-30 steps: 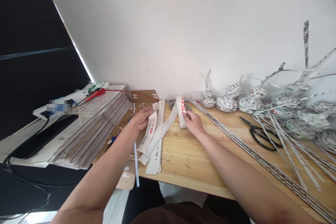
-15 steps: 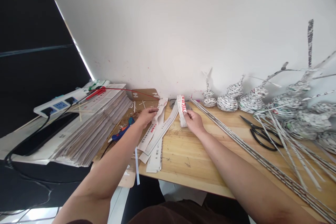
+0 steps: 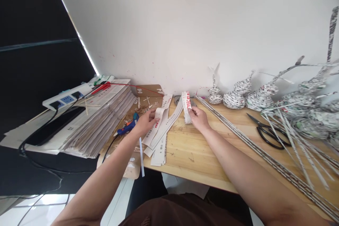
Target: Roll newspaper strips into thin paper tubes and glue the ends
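Note:
My left hand (image 3: 146,123) is closed at the edge of a printed paper strip (image 3: 159,113), whose upper part curls up off the pile beside my fingertips. Below it, several more newspaper strips (image 3: 160,153) lie fanned out over the table's left part. In my right hand (image 3: 199,117) is a folded newspaper strip (image 3: 186,107) with large red print, held upright between thumb and fingers. Left of my left hand lies a blue glue gun (image 3: 128,126). A narrow white stick (image 3: 142,157) juts past the table's front edge.
A tall newspaper stack (image 3: 106,120) carries a power strip (image 3: 67,97) and a dark phone-like slab (image 3: 59,125). Long rolled paper sticks (image 3: 238,137) cross the wooden table (image 3: 190,159). Black scissors (image 3: 272,136) lie near woven paper gourds (image 3: 235,97) along the wall.
My left hand has slid slightly down along the strip, which now curls up more. The right hand keeps its folded strip. The view has shifted a little.

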Tool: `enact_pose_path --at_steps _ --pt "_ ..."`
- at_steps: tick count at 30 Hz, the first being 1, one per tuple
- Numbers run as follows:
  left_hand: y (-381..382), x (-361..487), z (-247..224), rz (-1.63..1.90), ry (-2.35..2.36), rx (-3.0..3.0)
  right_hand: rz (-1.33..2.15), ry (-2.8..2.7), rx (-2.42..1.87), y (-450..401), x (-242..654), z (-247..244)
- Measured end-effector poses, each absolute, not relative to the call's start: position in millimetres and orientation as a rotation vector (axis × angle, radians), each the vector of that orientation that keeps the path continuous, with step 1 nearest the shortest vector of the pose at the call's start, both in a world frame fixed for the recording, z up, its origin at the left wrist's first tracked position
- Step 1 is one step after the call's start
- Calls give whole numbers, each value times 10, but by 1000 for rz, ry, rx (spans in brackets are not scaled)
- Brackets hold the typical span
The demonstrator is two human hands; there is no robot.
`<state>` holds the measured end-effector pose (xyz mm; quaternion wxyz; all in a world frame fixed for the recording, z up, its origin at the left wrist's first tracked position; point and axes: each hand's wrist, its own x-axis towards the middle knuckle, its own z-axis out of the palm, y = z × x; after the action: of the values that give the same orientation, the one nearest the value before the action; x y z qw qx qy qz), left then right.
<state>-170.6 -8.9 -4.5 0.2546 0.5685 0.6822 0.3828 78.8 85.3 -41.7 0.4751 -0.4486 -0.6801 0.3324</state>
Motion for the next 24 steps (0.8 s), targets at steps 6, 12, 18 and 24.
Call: enact_pose_path --at_steps 6,12,18,24 --pt "-377 -1651 -29 782 2040 1733 851 -1628 -1088 840 796 -388" --pt "-608 -1598 -37 734 2089 1926 980 -1558 -1039 824 782 -352" --pt "-706 -1368 75 1043 1994 2205 1475 -1580 -840 692 797 -157" --pt "-510 -1125 277 1225 1991 2372 2331 -1569 -425 485 885 18"
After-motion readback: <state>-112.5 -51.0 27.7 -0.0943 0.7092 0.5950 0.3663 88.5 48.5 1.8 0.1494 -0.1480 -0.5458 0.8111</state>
